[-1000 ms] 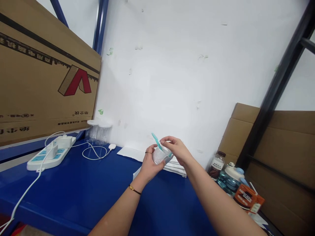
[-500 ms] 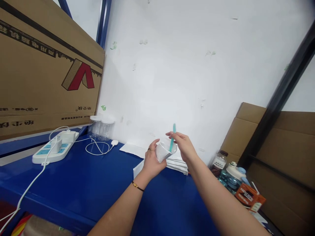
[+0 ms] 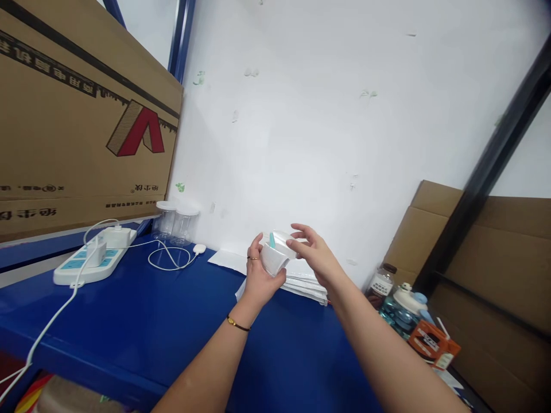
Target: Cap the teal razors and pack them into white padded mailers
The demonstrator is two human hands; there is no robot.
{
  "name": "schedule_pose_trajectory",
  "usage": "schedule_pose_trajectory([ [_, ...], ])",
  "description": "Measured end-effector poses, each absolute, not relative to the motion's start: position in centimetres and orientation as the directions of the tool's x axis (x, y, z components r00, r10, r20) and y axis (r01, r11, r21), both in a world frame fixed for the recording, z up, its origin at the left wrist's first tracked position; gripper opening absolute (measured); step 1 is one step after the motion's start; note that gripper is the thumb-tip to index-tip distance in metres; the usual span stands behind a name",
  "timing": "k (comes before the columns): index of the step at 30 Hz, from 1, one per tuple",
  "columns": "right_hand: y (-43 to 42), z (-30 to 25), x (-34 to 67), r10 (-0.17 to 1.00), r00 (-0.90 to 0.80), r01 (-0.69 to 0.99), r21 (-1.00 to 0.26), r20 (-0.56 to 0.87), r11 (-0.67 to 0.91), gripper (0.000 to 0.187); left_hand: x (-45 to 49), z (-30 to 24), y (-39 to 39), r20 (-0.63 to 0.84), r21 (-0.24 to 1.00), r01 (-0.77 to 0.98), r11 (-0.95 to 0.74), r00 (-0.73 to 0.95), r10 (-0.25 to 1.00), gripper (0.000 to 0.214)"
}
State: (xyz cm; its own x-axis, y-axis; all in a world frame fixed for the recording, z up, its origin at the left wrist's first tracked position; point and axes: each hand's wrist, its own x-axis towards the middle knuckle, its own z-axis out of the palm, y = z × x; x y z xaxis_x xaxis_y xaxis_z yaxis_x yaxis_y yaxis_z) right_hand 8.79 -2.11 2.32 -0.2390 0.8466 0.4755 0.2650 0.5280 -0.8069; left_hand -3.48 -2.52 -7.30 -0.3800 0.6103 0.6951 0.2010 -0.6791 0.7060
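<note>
My left hand (image 3: 263, 275) is wrapped round a white pouch (image 3: 274, 261) and holds it tilted above the blue table, its mouth open. A teal stick (image 3: 272, 240) leans inside the pouch, with only its upper end showing. My right hand (image 3: 312, 248) is at the pouch's right side, its fingertips on the raised flap; its thumb is mostly hidden. Behind the hands lies a stack of flat white envelopes (image 3: 303, 287) on the blue table (image 3: 172, 321).
On the left are a power strip (image 3: 97, 261) with white cables and a large cardboard box (image 3: 81, 126). Clear lidded jars (image 3: 185, 226) stand by the wall. At right are a brown-lidded jar (image 3: 381, 285), a blue bottle (image 3: 402, 312) and an orange carton (image 3: 430, 344).
My right hand has let go of the teal stick and moved onto the pouch's flap. The stick has sunk deeper into the pouch. My left hand has shifted slightly left with the pouch.
</note>
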Motion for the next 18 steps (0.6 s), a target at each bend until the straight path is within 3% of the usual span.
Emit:
schedule_pose_trajectory([
  [4, -1.6, 2.8, 9.5, 0.799, -0.276, 0.521, -0.615, 0.535, 0.592, 0.026, -3.6, -7.4, -2.5, 0.731, 0.682, 0.325, -0.655, -0.308, 0.608, 0.107],
  [8, -2.2, 4.4, 10.5, 0.668, -0.253, 0.587, -0.438, 0.700, 0.681, 0.020, -3.8, -7.6, -2.6, 0.785, 0.617, 0.351, -0.704, -0.216, 0.580, 0.121],
  [13, -3.0, 6.4, 12.0, 0.589, -0.273, 0.598, -0.345, 0.761, 0.723, 0.019, -4.4, -7.5, -2.0, 0.709, 0.702, 0.158, -0.694, -0.245, 0.661, 0.098],
  [18, -3.1, 5.9, 12.5, 0.675, -0.309, 0.611, -0.403, 0.670, 0.681, 0.016, -3.7, -8.1, -1.5, 0.517, 0.850, -0.184, -0.494, 0.106, 0.849, 0.047],
])
